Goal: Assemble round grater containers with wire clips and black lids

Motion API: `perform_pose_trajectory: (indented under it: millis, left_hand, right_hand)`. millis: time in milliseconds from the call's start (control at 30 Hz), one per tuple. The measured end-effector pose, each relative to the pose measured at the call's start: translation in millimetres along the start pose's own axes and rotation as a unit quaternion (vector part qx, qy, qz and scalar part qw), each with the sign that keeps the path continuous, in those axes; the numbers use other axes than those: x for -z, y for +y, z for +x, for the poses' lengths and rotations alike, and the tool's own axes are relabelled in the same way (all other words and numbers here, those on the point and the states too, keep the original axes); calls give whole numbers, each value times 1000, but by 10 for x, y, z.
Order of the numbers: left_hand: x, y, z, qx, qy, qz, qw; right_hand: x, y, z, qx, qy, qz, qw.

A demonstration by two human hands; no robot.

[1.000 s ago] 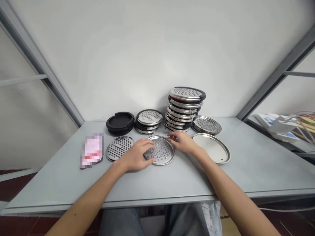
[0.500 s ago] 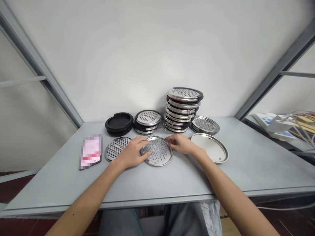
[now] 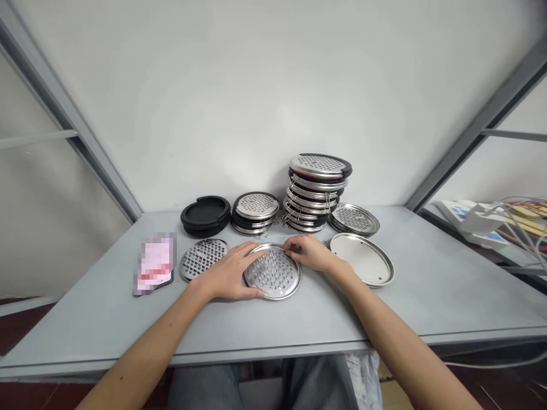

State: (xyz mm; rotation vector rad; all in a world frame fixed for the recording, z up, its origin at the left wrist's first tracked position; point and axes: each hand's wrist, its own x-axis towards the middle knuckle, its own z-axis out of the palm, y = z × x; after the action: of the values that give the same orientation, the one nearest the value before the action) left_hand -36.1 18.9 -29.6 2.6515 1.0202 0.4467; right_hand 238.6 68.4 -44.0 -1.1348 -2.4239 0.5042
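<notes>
In front of me a round metal grater plate (image 3: 277, 276) with raised teeth and a rolled rim lies on the table. My left hand (image 3: 231, 273) grips its left side, fingers over the upper rim and thumb at the lower rim. With bent fingers, my right hand (image 3: 311, 252) pinches the plate's upper right rim; its fingertips are partly hidden. Just left of my left hand is a flat grater disc (image 3: 200, 259) with larger square holes. Beyond my right wrist sits a shallow cream-coloured round tray (image 3: 363, 259) with small holes near its rim.
Black rings (image 3: 205, 215) are stacked at the back left. Beside them stand a short stack of graters (image 3: 256, 208) and a tall stack with wire clasps (image 3: 318, 191). More grater plates (image 3: 355, 218) lie to its right. A phone-like item (image 3: 154, 263), blurred, lies at left.
The grater plate has tilted or shifted slightly towards me. My left thumb has moved from the plate's face down to its near rim, and my right fingers have curled in more.
</notes>
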Motion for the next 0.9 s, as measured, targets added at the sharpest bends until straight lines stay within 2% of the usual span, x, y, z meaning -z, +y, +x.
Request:
perform_pose_trajectory:
  millis: [267, 900]
  left_hand:
    - [-7, 6, -10, 15, -18, 2, 1000]
    - [14, 16, -24, 46, -42, -8, 998]
  right_hand:
    - [-19, 1, 7, -15, 12, -24, 1000]
    - [-3, -47, 3, 1, -15, -56, 998]
